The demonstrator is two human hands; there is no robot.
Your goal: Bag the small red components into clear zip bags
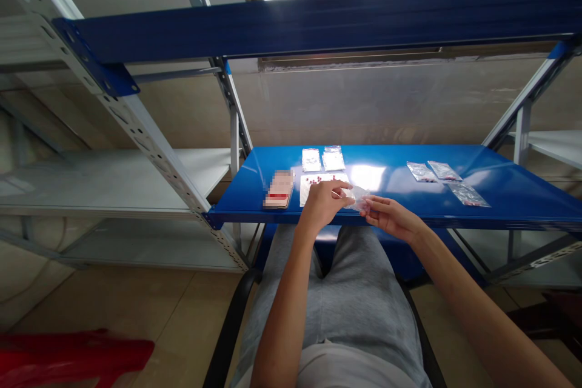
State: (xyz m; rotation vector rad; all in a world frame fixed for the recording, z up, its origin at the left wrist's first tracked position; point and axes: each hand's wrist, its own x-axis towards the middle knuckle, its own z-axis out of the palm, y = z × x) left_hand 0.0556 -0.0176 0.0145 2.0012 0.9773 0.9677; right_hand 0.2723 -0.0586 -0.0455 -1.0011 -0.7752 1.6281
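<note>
Between my two hands I hold a small clear plastic bag (357, 196) just above the front of the blue shelf (391, 194). My left hand (326, 200) pinches the bag's left side with thumb and fingers. The fingers of my right hand (386, 212) are closed on its right end. Under and behind my left hand lies a white sheet (305, 194) with several small dark red pieces (313, 181) on it. Whether anything is inside the held bag is too small to tell.
Bags in white and silver (311, 160) lie behind the sheet. Several filled clear bags (444, 170) lie to the right. A blurred-out flat object (279, 189) rests at the left. A blue beam (318, 21) crosses overhead; a metal post (150, 139) stands at the left.
</note>
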